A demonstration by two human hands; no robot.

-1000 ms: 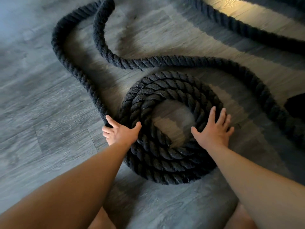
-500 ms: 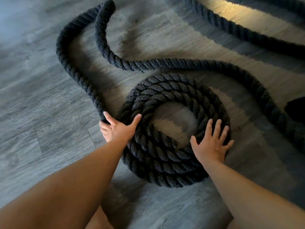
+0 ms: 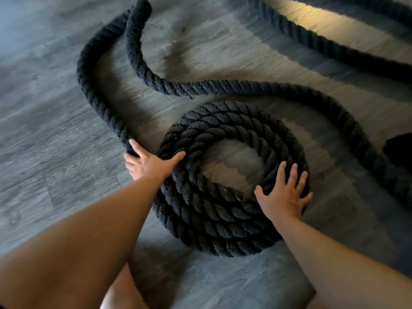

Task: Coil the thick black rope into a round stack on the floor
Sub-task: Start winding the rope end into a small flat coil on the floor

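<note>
Left hand [image 3: 149,162]: fingers curl round the loose run [image 3: 104,108] just where it leaves the stack, and the thumb stretches sideways onto the outer turn.
Right hand [image 3: 283,195]: flat and spread, palm pressing on the near-right side of the coil [image 3: 200,210]; it grasps nothing.
Coil: several turns of the thick black rope [image 3: 245,85], wound as a ring on the grey plank floor [image 3: 55,108] between the two forearms, bare floor showing in its centre.
Loose run: from the left grip its long axis heads away and slightly left, folds back in a tight bend at the top of the view, then sweeps right and curves round the far side of the ring toward the right edge.
Deciding relation: the free length lies ahead of the gripping hand, on the left flank of the stack, so the left hand is plainly nearer to it; the right one only steadies.
Likely next: draw that run in and lay it round the ring as another turn.
Progress: a good deal remains uncoiled.
Right edge: a dark shape [image 3: 399,148], unidentifiable.
</note>
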